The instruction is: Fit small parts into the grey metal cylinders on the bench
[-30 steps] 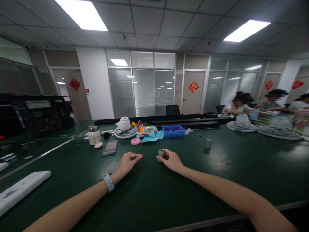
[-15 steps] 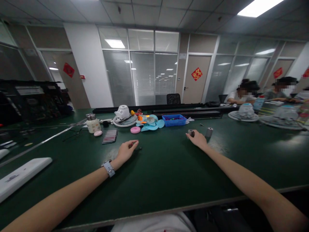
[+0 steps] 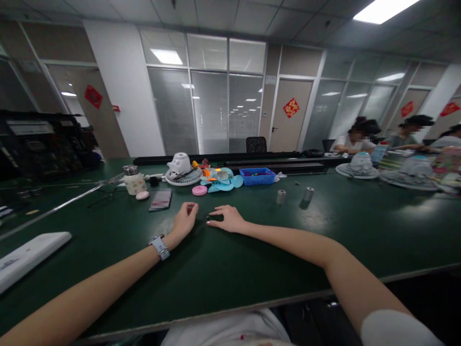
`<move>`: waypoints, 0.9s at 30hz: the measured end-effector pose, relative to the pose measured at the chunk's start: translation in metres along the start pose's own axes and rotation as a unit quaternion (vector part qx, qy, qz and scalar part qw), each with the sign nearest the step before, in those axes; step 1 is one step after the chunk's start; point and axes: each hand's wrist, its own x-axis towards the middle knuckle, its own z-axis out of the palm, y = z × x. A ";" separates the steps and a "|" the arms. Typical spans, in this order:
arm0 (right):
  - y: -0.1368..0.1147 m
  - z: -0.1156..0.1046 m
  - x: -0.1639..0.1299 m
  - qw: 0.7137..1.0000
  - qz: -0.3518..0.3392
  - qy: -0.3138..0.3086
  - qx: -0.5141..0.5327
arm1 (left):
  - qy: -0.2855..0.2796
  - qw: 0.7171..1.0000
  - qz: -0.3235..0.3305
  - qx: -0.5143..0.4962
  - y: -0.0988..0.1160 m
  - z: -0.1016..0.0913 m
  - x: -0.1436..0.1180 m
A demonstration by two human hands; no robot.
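Observation:
My right hand point(image 3: 230, 219) is just right of centre over the green table point(image 3: 223, 269), thumb and fingers apart. Between its fingertips is a small dark piece point(image 3: 208, 218); whether they touch it is unclear. Close by on the left, my left hand point(image 3: 185, 221), with a watch point(image 3: 160, 247) on the wrist, has its fingers curled in. Anything inside them is hidden. Two short grey metal cylinders stand upright further right: a nearer cylinder point(image 3: 281, 197) and another cylinder point(image 3: 308, 194) beside it, both untouched.
Behind the hands lie a white fan part point(image 3: 180, 166), light-blue fan blades point(image 3: 225, 184), a pink ring point(image 3: 199, 191) and a blue basket point(image 3: 257, 180). A bottle point(image 3: 134, 181) and a phone-like slab point(image 3: 161, 199) are at left, a white case point(image 3: 32, 257) nearer. Several people sit far right.
My right hand has let go of the nearer grey cylinder, which now stands alone, and has moved left to the small dark piece. My left hand stays close to its earlier place.

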 end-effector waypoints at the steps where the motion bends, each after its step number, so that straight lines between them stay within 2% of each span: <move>1: -0.001 0.004 0.006 1.000 0.005 0.003 0.008 | -0.002 1.000 0.002 -0.004 0.000 0.000 0.000; 6: 0.002 0.012 0.019 0.999 0.006 0.039 0.035 | -0.007 1.000 -0.003 -0.003 0.002 0.000 -0.001; 9: 0.004 0.004 0.003 0.996 -0.009 0.078 0.038 | 0.002 1.000 -0.004 0.000 0.004 -0.001 -0.002; 11: 0.014 -0.010 -0.017 0.992 -0.016 0.121 0.024 | 0.002 1.000 -0.007 -0.002 0.005 -0.002 -0.003; 13: 0.038 -0.032 -0.040 0.984 -0.011 0.179 0.002 | -0.005 1.000 -0.009 -0.005 0.006 -0.003 -0.004; 15: 0.071 -0.061 -0.059 0.966 0.016 0.256 -0.025 | -0.012 1.000 -0.005 -0.011 0.005 -0.003 -0.004; 17: 0.108 -0.090 -0.071 0.940 0.059 0.330 -0.058 | -0.013 1.000 0.001 -0.017 0.004 -0.002 -0.003; 19: 0.140 -0.113 -0.076 0.918 0.118 0.368 -0.087 | -0.011 1.000 0.002 -0.020 0.004 -0.002 -0.003; 21: 0.162 -0.125 -0.076 0.910 0.181 0.360 -0.102 | -0.010 1.000 0.002 -0.024 0.004 -0.001 -0.003; 23: 0.174 -0.129 -0.075 0.913 0.226 0.325 -0.100 | -0.011 1.000 0.000 -0.027 0.004 -0.001 -0.003; 25: 0.180 -0.127 -0.075 0.919 0.238 0.301 -0.093 | -0.012 1.000 -0.001 -0.024 0.005 -0.001 -0.003; 27: 0.182 -0.124 -0.075 0.918 0.238 0.303 -0.094 | -0.011 1.000 0.001 -0.017 0.004 -0.001 -0.003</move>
